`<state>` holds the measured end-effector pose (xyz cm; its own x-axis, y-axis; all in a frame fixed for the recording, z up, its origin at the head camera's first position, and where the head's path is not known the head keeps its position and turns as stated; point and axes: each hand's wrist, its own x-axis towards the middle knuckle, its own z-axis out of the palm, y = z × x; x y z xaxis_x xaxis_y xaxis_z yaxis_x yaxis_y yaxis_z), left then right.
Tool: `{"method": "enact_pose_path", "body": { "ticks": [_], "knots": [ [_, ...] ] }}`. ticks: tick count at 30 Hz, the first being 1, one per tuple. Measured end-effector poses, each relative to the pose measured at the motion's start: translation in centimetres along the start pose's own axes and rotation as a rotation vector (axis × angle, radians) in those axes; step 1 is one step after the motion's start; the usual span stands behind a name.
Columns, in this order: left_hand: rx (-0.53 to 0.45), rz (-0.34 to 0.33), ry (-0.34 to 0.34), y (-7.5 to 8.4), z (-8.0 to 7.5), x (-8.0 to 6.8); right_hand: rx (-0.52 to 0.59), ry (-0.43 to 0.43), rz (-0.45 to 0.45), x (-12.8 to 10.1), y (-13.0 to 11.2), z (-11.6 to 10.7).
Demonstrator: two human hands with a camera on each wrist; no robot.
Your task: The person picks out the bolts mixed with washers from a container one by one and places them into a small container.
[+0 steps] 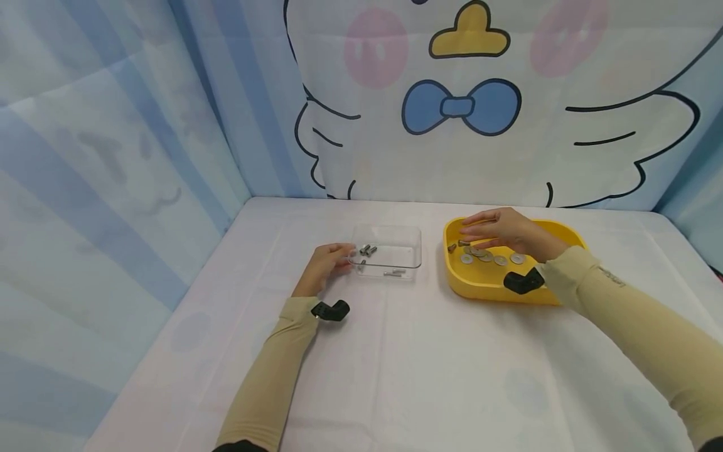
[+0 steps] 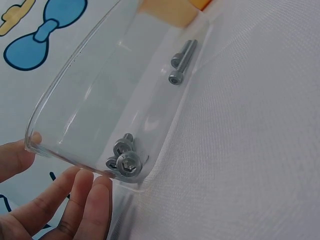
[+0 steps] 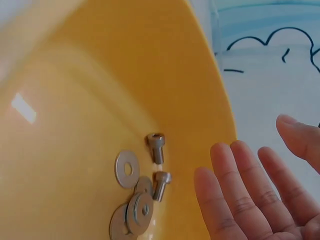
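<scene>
Tabletop: left hand [image 1: 324, 265] apparently touches clear tray [image 1: 395, 270].

The tray [image 1: 480, 285] is bright yellow; the washers [image 1: 499, 259] and bolts [image 3: 156, 147] in it are silver-grey metal. The box [image 1: 403, 242] is clear, with silver bolts showing through. The worktop [image 1: 418, 364] is covered in white cloth. Both sleeves [image 1: 271, 376] are beige, each wrist bearing a black mount [image 1: 330, 310]. The backdrop [image 1: 113, 125] is striped pale blue and white, printed with a black-outlined white bird with a blue bow tie [image 1: 460, 107], yellow beak [image 1: 469, 34] and pink cheeks [image 1: 375, 47].
</scene>
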<state>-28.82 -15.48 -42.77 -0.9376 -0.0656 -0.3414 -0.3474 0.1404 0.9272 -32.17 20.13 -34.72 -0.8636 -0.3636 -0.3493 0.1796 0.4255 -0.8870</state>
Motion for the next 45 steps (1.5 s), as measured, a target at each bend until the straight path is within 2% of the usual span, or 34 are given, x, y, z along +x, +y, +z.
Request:
{"method": "enact_pose_path", "body": {
  "ticks": [10,19,25,33,45],
  "knots": [
    [0.009,0.004,0.0,-0.1,0.0,0.2,-0.003,-0.027,0.011,1.9,1.0,-1.1],
    [0.009,-0.005,0.003,-0.1,0.0,0.3,-0.049,-0.095,0.07,3.3,1.5,-0.9],
    [0.012,-0.015,0.008,-0.1,0.0,0.3,-0.086,-0.106,0.123,3.8,1.7,-0.5],
    [0.014,-0.014,-0.003,-0.1,0.0,0.4,-0.003,-0.193,0.186,3.9,1.7,-0.3],
    [0.009,-0.013,-0.001,-0.1,-0.1,0.3,0.099,-0.255,0.244,4.4,1.7,0.0]
  ]
}}
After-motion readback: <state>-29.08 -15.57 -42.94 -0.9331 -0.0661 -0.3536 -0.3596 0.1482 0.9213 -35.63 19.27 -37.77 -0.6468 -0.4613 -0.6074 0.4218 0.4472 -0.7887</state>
